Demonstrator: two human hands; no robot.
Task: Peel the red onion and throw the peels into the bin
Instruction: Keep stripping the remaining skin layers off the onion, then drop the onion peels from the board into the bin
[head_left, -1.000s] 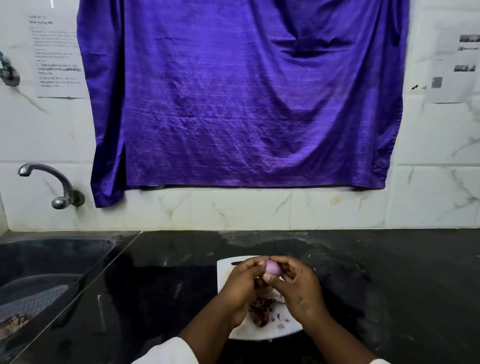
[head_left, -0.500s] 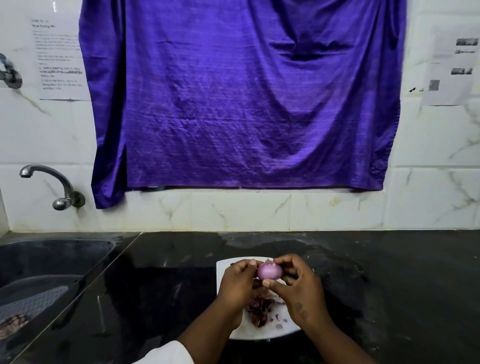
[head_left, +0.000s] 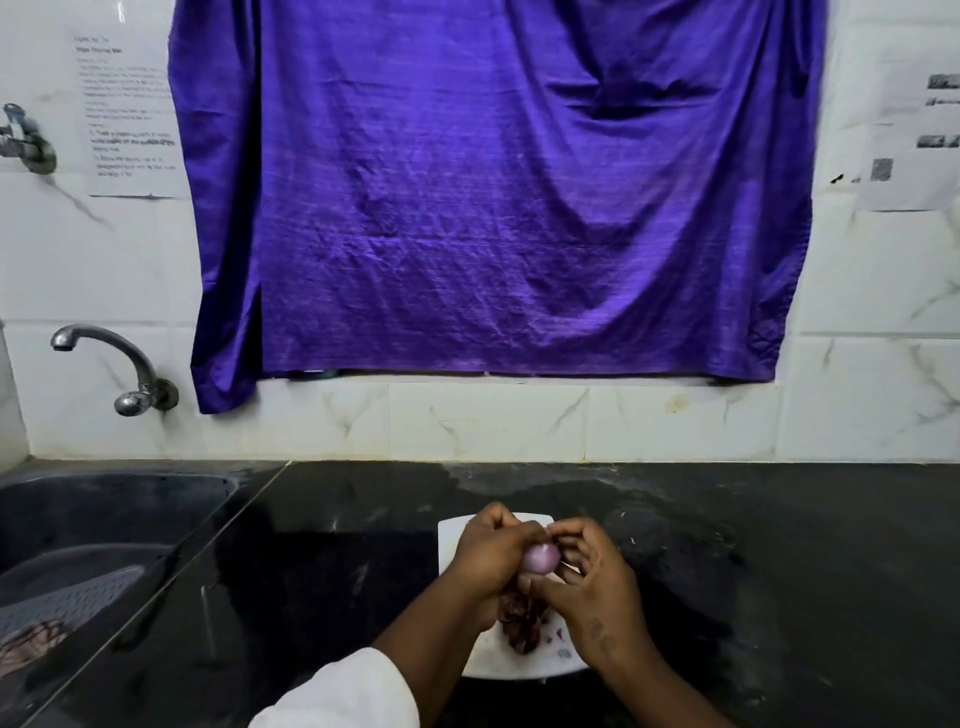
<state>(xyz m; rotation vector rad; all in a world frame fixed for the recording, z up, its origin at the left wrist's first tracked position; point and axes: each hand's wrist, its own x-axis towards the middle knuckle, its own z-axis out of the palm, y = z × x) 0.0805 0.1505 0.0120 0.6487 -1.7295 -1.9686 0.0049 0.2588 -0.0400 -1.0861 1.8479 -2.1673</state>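
Both hands meet above a white cutting board (head_left: 451, 540) lying on the dark counter (head_left: 753, 571). The left hand (head_left: 493, 558) closes its grip around the red onion (head_left: 540, 558), a small, pale purple, glossy bulb with most of its surface bare; the fingers curl over its far and left sides. The right hand (head_left: 597, 587) pinches at the onion from the right, thumb below and fingertips (head_left: 558, 532) at its top (whether a strip of skin lies between them cannot be told). The onion is held clear of the board, just above a heap of dark red peels (head_left: 522, 623) resting near the board's middle. A white sleeve (head_left: 343, 696) covers the left forearm. At far left a sink (head_left: 104, 519) is set into the counter beneath a curved tap (head_left: 114, 364). A purple cloth (head_left: 493, 197) hangs on the tiled wall behind.
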